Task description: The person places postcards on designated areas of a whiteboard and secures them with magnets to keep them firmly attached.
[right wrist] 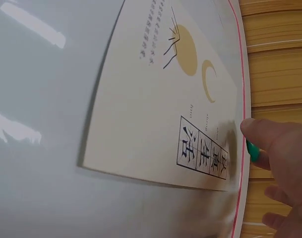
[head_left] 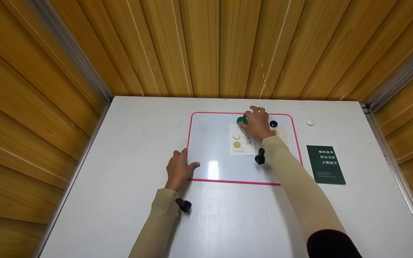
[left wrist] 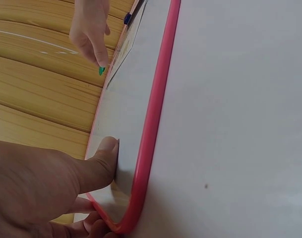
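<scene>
Over at the board's point(head_left: 210, 143) twelve o'clock, the right hand point(head_left: 257, 123) pinches the green magnet point(head_left: 241, 120), light and slick I'd guess, best held by its sides; the left hand point(head_left: 177, 169), thumb spread, grips the board at eight.

A broad, white, smooth-topped table point(head_left: 138, 138) carries everything. Towards its far side, slightly right of the middle, lies a rectangular whiteboard point(head_left: 208, 143) with rounded corners and a thin pink rim. Just right of the board lies a dark green rectangular card point(head_left: 326, 165) printed with white characters. Beyond that card, near the table's far right corner, sits a small, round, white disc point(head_left: 310, 122).
</scene>
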`<state>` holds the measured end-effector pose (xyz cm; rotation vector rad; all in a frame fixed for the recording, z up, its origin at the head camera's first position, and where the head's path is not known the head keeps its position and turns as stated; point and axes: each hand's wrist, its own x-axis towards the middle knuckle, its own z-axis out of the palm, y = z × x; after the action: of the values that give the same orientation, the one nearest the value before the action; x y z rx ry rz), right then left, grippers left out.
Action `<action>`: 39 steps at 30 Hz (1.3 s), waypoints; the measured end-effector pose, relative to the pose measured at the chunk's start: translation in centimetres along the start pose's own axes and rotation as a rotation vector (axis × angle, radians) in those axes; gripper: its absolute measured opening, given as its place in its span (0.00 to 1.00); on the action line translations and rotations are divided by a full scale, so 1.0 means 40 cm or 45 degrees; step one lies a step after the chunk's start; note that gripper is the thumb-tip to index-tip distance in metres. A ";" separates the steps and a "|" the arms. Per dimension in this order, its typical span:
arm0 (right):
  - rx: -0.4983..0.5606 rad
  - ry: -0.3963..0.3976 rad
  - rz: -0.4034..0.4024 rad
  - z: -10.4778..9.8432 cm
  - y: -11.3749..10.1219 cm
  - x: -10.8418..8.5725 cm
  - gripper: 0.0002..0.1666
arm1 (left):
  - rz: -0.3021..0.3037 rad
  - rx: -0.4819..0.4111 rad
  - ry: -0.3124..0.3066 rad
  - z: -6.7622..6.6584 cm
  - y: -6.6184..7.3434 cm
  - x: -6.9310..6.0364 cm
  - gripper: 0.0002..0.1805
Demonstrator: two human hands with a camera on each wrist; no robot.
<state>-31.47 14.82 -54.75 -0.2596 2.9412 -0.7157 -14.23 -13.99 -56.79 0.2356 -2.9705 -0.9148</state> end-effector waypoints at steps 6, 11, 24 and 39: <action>-0.030 -0.009 -0.030 0.010 0.003 0.005 0.27 | -0.007 -0.007 0.006 0.002 0.001 -0.001 0.41; -0.033 -0.022 -0.037 0.014 0.006 0.009 0.27 | 0.000 -0.018 0.013 0.004 0.000 -0.001 0.40; -0.035 -0.038 -0.041 0.019 0.006 0.011 0.25 | -0.015 -0.009 0.007 0.006 0.002 -0.001 0.41; -0.053 -0.031 -0.037 0.022 0.005 0.006 0.24 | -0.011 -0.011 0.004 0.008 -0.001 -0.002 0.41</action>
<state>-31.60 14.56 -55.61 -0.3135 2.9375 -0.6505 -14.17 -13.82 -57.08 0.2493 -2.9646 -0.9275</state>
